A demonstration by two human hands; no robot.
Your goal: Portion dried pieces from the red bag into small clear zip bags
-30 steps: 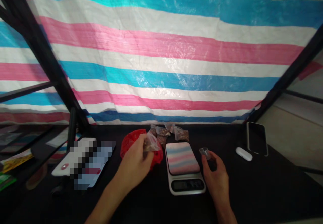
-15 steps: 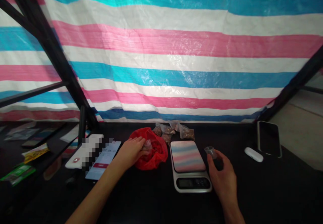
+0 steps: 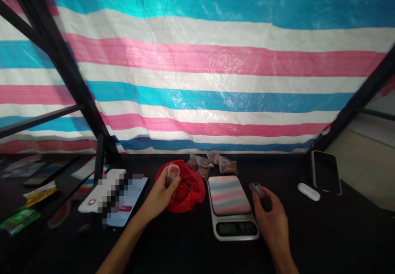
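Observation:
My left hand (image 3: 158, 196) is closed on a small clear plastic bag (image 3: 172, 172), held up over the left side of an open red plastic bag (image 3: 188, 189) with dark reddish pieces inside. My right hand (image 3: 268, 216) is closed on a small clear plastic cup (image 3: 256, 189), just right of a digital kitchen scale (image 3: 231, 203) whose shiny platform mirrors the striped tarp. Behind the scale lie several small clear bags (image 3: 212, 163) filled with brown bits.
All rests on a black table (image 3: 324, 237). A white device and a phone (image 3: 128, 198) lie at the left, a dark phone (image 3: 326, 172) and a white earbud case (image 3: 309, 191) at the right. A striped tarp (image 3: 216, 72) hangs behind, with black metal bars (image 3: 70, 76) at the left.
A second ago my left hand held a filled small bag above the red bag; it dipped into the red bag and now holds up a small clear bag. My right hand barely moved.

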